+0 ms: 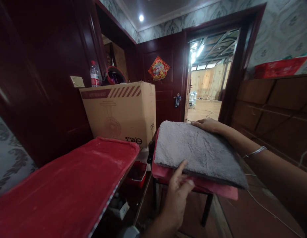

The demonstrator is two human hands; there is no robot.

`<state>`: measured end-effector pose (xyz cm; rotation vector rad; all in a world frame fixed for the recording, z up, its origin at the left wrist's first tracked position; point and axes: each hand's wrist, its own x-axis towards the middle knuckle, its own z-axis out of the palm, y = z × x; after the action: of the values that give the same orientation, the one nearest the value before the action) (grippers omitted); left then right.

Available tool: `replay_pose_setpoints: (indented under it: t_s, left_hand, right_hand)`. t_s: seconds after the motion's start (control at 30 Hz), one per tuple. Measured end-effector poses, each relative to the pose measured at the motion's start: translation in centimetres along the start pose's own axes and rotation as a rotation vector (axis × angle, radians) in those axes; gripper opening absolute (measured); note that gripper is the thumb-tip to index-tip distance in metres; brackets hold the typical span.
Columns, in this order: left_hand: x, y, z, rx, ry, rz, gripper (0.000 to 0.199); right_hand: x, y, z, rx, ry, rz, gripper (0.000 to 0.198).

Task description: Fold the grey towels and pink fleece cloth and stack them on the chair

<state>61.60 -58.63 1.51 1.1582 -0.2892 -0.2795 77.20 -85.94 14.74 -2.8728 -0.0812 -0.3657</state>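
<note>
A folded grey towel [193, 147] lies on a folded pink towel [222, 190], both on a dark-legged stool [206, 208]. My left hand [177, 191] is at the near edge of the stack, its fingers apart and the index fingertip at the grey towel's edge. Flat across the far right edge of the grey towel rests my right hand [208, 125], fingers stretched out. A silver bangle [256, 152] circles the right wrist. Neither hand has its fingers closed around the cloth.
A red-covered table [69, 185] spans the left. Behind it stands a large cardboard box [116, 115] with a plastic bottle [94, 75] on top. A red bin [138, 178] sits below. Stacked cartons [287, 92] line the right; a doorway opens at the back. A cable [274, 215] crosses the floor.
</note>
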Motion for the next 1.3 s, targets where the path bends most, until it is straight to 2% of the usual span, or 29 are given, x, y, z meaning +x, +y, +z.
replay_pose_setpoints:
  t_s: [0.13,0.27,0.43,0.57,0.67,0.73,0.77,0.87,0.9,0.93,0.97,1.03,1.1,1.2,1.3]
  left_hand:
    - [0.0,0.1,0.1,-0.01,-0.018,0.006,0.068]
    - [-0.3,0.5,0.0,0.019,-0.013,0.024,0.057]
    - [-1.6,0.2,-0.6,0.068,-0.045,0.014,0.034]
    - [-2.4,0.1,-1.0,0.077,-0.042,-0.003,0.033]
    - [-2.2,2.1,-1.1,0.167,-0.103,0.034,0.035]
    - [-1.6,4.8,-1.1,0.312,-0.119,0.147,0.035]
    - [-1.0,6.4,-1.1,0.416,-0.117,0.243,0.033]
    - [2.5,11.0,-0.8,0.839,-0.133,0.676,0.033]
    - [4.2,12.1,-0.6,0.991,-0.159,0.785,0.043]
    - [6.1,12.9,-0.5,1.136,-0.183,0.834,0.056]
    - [8.1,13.5,-0.3,1.275,-0.201,0.817,0.069]
    - [12.0,13.7,-0.2,1.503,-0.24,0.691,0.087]
    - [15.1,13.2,-0.5,1.62,-0.274,0.554,0.091]
    - [17.4,11.7,-1.3,1.61,-0.302,0.501,0.086]
    - [17.7,10.5,-1.9,1.55,-0.256,0.532,0.082]
  right_hand:
    - [-1.1,-1.7,-0.1,-0.095,0.109,-0.033,0.077]
    - [-1.7,-2.8,-0.2,-0.032,0.013,-0.152,0.076]
    - [-1.9,-2.9,-0.6,0.022,0.117,-0.144,0.075]
    - [-1.9,-3.3,0.1,0.003,0.027,-0.219,0.077]
    - [-1.9,-3.3,0.2,0.008,0.024,-0.199,0.076]
    - [-1.9,-2.8,-0.2,0.007,0.036,-0.161,0.077]
    - [-2.0,-2.4,-0.4,0.004,0.034,-0.146,0.078]
    - [-2.1,-1.2,-0.7,0.008,0.016,-0.15,0.075]
    - [-2.2,-0.9,-0.7,0.014,0.011,-0.165,0.074]
    - [-2.2,-0.6,-0.6,0.021,0.008,-0.181,0.073]
    - [-2.3,-0.4,-0.5,0.028,0.003,-0.194,0.073]
    - [-2.2,-0.1,-0.3,0.033,-0.006,-0.192,0.075]
    - [-2.1,0.0,0.0,0.023,-0.009,-0.153,0.077]
    - [-1.7,0.2,0.4,0.004,-0.026,-0.064,0.082]
    - [-1.4,0.4,0.7,0.006,-0.044,-0.023,0.084]
